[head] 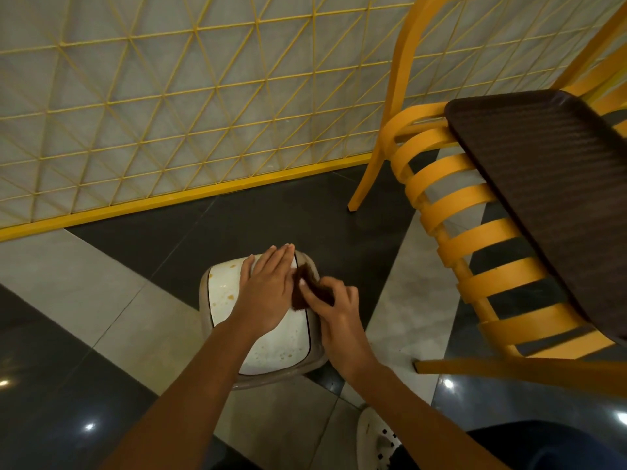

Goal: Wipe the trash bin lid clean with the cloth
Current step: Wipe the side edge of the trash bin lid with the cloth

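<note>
Bare left hand, right hand, bare forearms, dark blue clothing, white perforated shoe

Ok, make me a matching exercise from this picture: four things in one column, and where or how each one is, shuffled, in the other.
Things:
1 left hand
2 cloth
3 tray
4 lid

States:
A lies on the yellow chair
B white with brown spots
C rests flat on the lid
D pinched by the right hand

Pairs: 1-C, 2-D, 3-A, 4-B

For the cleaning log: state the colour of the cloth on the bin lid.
The cloth is dark brown, seen best in the head view.
</note>
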Available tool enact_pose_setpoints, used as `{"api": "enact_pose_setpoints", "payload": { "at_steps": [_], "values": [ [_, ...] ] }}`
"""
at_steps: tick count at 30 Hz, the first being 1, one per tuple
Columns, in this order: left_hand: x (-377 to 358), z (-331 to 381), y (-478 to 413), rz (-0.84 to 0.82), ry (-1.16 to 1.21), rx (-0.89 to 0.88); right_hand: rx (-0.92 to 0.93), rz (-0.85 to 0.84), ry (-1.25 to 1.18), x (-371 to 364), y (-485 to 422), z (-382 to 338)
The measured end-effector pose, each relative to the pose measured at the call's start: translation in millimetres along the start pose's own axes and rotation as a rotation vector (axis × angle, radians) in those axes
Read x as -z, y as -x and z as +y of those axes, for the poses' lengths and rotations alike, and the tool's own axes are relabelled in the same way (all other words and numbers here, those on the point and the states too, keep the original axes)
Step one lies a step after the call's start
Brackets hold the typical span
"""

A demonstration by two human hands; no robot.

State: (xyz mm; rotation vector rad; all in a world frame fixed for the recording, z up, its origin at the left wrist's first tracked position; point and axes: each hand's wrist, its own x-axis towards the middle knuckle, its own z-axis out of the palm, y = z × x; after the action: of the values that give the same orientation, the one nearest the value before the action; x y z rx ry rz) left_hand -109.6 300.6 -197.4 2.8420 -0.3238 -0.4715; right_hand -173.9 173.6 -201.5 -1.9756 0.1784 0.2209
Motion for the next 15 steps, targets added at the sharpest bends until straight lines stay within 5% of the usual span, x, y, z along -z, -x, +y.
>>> {"api": "enact_pose_setpoints", "payload": {
  "at_steps": [12,15],
  "values": [
    [-0.8,-0.1,0.1,0.016,0.011,0.003,0.085,-0.001,0.132,7.3,-16.9,22.1],
    [-0.9,0.0,-0.7,0.016,0.012,0.003,-0.025,0.019,0.062,3.1,-32.0,27.5]
  ]
}}
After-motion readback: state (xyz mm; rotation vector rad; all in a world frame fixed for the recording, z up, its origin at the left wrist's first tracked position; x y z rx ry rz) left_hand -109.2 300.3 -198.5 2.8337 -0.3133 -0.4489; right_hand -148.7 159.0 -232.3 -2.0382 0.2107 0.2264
